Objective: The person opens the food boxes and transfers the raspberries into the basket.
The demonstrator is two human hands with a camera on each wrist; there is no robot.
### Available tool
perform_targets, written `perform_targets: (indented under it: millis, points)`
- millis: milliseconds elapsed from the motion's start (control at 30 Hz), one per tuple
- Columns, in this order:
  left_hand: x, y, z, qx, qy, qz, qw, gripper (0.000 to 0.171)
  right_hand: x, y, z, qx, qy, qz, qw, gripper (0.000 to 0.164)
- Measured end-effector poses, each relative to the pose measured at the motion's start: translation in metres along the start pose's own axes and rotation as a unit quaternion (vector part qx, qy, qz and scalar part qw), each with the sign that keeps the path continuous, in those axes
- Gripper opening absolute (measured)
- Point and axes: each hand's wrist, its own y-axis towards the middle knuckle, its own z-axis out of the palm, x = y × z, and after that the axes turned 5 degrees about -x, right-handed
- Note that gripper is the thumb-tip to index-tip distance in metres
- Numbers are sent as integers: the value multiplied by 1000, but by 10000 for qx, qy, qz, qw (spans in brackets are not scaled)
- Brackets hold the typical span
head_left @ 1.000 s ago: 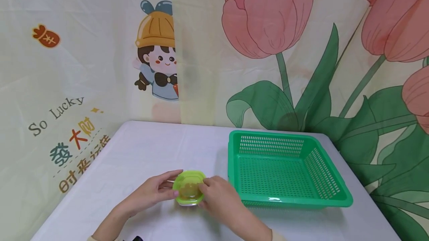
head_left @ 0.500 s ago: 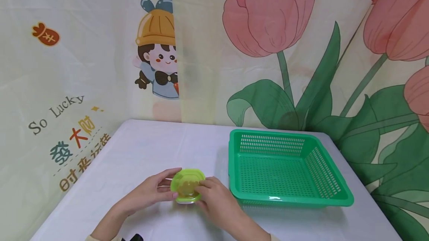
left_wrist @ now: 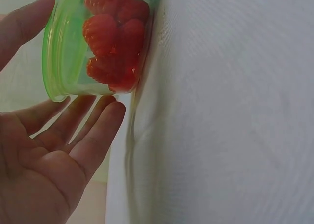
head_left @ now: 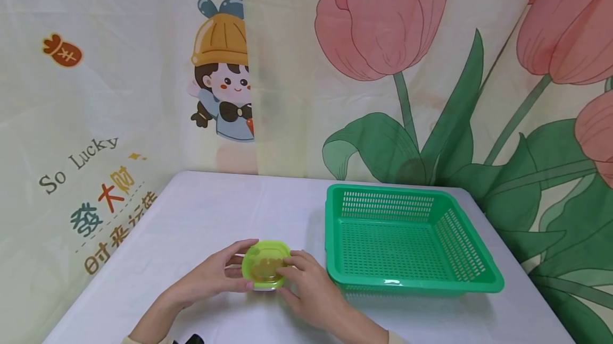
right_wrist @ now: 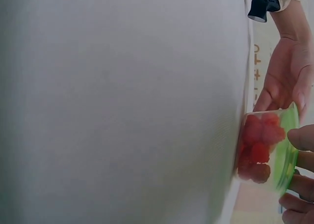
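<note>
A small clear food container (head_left: 265, 286) with a translucent green lid (head_left: 266, 259) stands on the white tabletop. Through its wall the left wrist view shows red, bumpy pieces that look like raspberries (left_wrist: 115, 42). My left hand (head_left: 215, 275) holds the container from the left, thumb at the lid's edge and the other fingers along the side. On the opposite side, my right hand (head_left: 313, 291) grips the lid's rim, its fingertips over the right edge and the thumb low at the near side. The right wrist view shows fingers (right_wrist: 301, 162) lying against the rim.
Right of the hands stands a large green plastic basket (head_left: 335, 280) with slotted walls. White cloth covers the table (head_left: 225, 206). Behind it hangs a printed curtain (head_left: 287, 94) with tulips and a cartoon figure. A black device (right_wrist: 262, 5) sits at the left wrist.
The container has shifted very slightly left with both hands. My right fingers, bunched at the lid's edge earlier, are now a little more spread along it.
</note>
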Motion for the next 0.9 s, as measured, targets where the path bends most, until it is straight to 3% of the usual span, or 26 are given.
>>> perform_targets:
  millis: [167, 467, 900]
  points:
    - [1, 0, 0, 55, -78, -7, 10000, 82, -6, -2, 4, -255, 37, -389, 9989, 31]
    - [3, 1, 1, 108, -101, 86, 9999, 84, -10, -1, 5, -199, 233, -518, 9982, 29]
    - [1, 3, 2, 39, 30, 44, 10000, 86, -12, 4, 5, -347, -308, -1111, 9927, 26]
